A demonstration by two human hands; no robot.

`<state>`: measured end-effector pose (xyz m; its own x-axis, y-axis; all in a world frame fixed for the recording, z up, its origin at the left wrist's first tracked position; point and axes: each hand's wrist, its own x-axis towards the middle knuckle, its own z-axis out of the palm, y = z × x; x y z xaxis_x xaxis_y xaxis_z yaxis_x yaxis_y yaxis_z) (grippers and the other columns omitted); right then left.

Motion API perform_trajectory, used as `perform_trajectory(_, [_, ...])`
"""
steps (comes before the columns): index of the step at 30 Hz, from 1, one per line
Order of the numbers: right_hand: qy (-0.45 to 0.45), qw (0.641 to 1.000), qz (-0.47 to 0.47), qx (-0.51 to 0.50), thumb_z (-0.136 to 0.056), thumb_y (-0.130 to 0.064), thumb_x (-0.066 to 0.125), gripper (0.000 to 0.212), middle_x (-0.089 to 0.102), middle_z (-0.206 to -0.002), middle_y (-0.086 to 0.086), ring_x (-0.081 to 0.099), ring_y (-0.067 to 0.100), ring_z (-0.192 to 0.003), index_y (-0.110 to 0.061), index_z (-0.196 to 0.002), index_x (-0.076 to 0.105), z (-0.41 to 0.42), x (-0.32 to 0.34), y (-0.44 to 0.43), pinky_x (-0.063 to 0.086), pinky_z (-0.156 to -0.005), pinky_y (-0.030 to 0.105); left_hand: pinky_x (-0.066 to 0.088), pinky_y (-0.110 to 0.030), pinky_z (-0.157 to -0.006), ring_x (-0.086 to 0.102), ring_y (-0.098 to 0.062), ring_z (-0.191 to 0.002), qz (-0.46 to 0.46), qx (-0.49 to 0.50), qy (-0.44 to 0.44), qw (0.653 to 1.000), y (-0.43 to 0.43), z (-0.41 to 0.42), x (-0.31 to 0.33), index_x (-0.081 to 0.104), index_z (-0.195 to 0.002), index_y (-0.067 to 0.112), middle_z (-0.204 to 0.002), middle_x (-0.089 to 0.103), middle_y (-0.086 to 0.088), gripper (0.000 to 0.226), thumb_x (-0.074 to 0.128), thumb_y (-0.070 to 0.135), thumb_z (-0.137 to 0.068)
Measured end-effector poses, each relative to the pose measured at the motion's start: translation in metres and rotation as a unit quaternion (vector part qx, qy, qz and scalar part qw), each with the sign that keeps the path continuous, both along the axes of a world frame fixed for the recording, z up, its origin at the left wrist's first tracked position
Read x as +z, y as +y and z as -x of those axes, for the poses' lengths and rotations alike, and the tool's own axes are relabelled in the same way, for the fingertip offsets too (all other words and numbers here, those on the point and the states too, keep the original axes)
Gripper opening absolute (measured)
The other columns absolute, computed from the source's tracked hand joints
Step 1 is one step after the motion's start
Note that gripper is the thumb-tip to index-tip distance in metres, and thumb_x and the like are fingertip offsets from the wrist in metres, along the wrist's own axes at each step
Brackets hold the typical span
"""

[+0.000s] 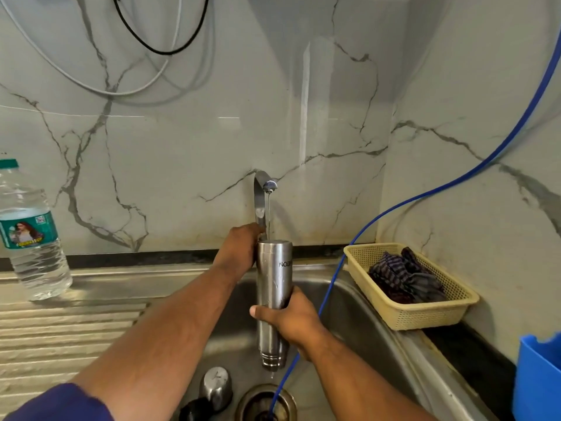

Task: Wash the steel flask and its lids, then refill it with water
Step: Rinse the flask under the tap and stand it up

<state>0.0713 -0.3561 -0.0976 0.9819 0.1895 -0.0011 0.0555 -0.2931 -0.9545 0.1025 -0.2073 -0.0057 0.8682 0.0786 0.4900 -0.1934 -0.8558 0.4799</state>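
**Flask wash: mid-rinse, refill not started yet**

Head cam is the only view we've got, so here goes.

The flask (274,268) is over the sink (358,314), upside down: threaded neck pointing at the drain (252,402), base up under a thin stream from the tap (261,196). The right hand (288,322) grips it mid-body, with the thumb (262,312) across the front and the fingers curled round the back. The left hand (238,250) is up by the tap stem, next to the flask's base. Its fingers are hidden behind the tap and flask, so we can't tell if they're gripping anything.

Both lids are off and lying in the sink near the drain: the steel lid (217,387), and the black lid (194,410) just beside it. We can't tell if they've been washed.

Our read: we're in the rinsing part. Water is dripping out of the neck, so nothing's being filled. Left to do, we'd guess: finish the lids, flip the flask upright, refill it and cap it.

A blue hose (425,196) runs down into the drain, close to the flask.
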Motion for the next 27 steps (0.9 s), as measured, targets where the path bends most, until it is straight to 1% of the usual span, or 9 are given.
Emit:
perform_trajectory(4, [0.008,1.0,0.006,0.014,-0.067,-0.037,0.094,0.075,0.068,-0.113,-0.007,0.067,0.009,-0.099,-0.025,-0.128,0.053,0.003,0.004,-0.001,0.059,-0.087,0.029,0.04,-0.013,-0.063,0.058,-0.006,-0.069,0.012,0.003,-0.02,1.0,0.004,-0.003,-0.006,0.068,-0.092,0.02,-0.078,0.062,0.008,0.023,0.058,0.0,-0.094])
perform_trajectory(10, [0.013,1.0,0.014,0.019,-0.068,-0.037,0.094,0.077,0.067,-0.117,-0.006,0.066,0.011,-0.102,-0.025,-0.132,0.052,0.006,0.006,0.0,0.055,-0.085,0.026,0.041,-0.008,-0.061,0.059,-0.002,-0.071,0.037,-0.018,-0.015,0.999,0.007,-0.002,-0.01,0.067,-0.101,0.021,-0.084,0.065,0.007,0.023,0.055,0.002,-0.097])
perform_trajectory(13, [0.013,1.0,0.013,0.016,-0.068,-0.039,0.094,0.076,0.067,-0.116,-0.007,0.066,0.01,-0.101,-0.025,-0.13,0.052,0.006,0.007,-0.001,0.055,-0.084,0.026,0.043,-0.003,-0.061,0.06,-0.001,-0.076,0.117,-0.027,-0.012,0.993,0.004,0.008,-0.009,0.063,-0.101,0.023,-0.085,0.063,0.012,0.017,0.052,0.011,-0.105])
perform_trajectory(15, [0.014,1.0,0.008,0.019,-0.068,-0.04,0.094,0.076,0.067,-0.116,-0.007,0.066,0.01,-0.101,-0.025,-0.13,0.052,0.007,0.007,0.0,0.057,-0.087,0.029,0.043,-0.008,-0.059,0.062,-0.008,-0.078,0.188,0.006,-0.019,0.982,0.0,0.017,-0.013,0.064,-0.096,0.018,-0.083,0.065,0.007,0.024,0.046,0.028,-0.109])
perform_trajectory(17, [0.014,1.0,0.006,0.028,-0.068,-0.04,0.093,0.076,0.068,-0.115,-0.007,0.067,0.01,-0.101,-0.024,-0.131,0.053,0.008,0.007,0.0,0.058,-0.088,0.03,0.047,-0.021,-0.066,0.067,-0.021,-0.089,0.311,0.013,0.008,0.95,-0.008,0.029,-0.016,0.068,-0.098,0.014,-0.09,0.07,-0.002,0.042,0.04,0.043,-0.108])
perform_trajectory(19, [0.014,0.999,0.007,0.04,-0.069,-0.042,0.092,0.078,0.068,-0.115,-0.006,0.067,0.01,-0.101,-0.023,-0.131,0.049,0.008,0.008,0.001,0.058,-0.089,0.032,0.049,-0.03,-0.072,0.068,-0.023,-0.097,0.441,-0.046,0.08,0.893,-0.017,0.041,-0.018,0.07,-0.104,0.019,-0.097,0.073,-0.002,0.049,0.036,0.055,-0.106])
perform_trajectory(22, [0.019,0.998,0.002,0.052,-0.075,-0.043,0.088,0.08,0.066,-0.115,-0.005,0.068,0.012,-0.1,-0.024,-0.134,0.037,0.011,0.013,0.0,0.057,-0.084,0.031,0.056,-0.032,-0.076,0.071,-0.021,-0.099,0.496,-0.098,0.177,0.844,-0.025,0.052,-0.026,0.066,-0.121,0.02,-0.106,0.075,-0.004,0.052,0.055,0.063,-0.094])
perform_trajectory(24, [0.025,0.998,-0.003,0.061,-0.078,-0.043,0.085,0.075,0.066,-0.112,-0.005,0.069,0.012,-0.097,-0.025,-0.132,0.036,0.014,0.016,-0.001,0.057,-0.079,0.029,0.057,-0.03,-0.072,0.072,-0.022,-0.099,0.526,-0.079,0.167,0.83,-0.027,0.051,-0.037,0.061,-0.129,0.015,-0.109,0.074,-0.007,0.058,0.073,0.053,-0.086])
perform_trajectory(27, [0.031,0.998,0.011,0.061,-0.079,-0.042,0.085,0.068,0.064,-0.108,-0.008,0.068,0.011,-0.096,-0.028,-0.129,0.041,0.016,0.016,-0.006,0.057,-0.075,0.025,0.058,-0.04,-0.079,0.067,-0.029,-0.103,0.607,-0.045,0.139,0.781,-0.029,0.045,-0.045,0.053,-0.133,0.017,-0.116,0.068,-0.012,0.063,0.076,0.051,-0.084])
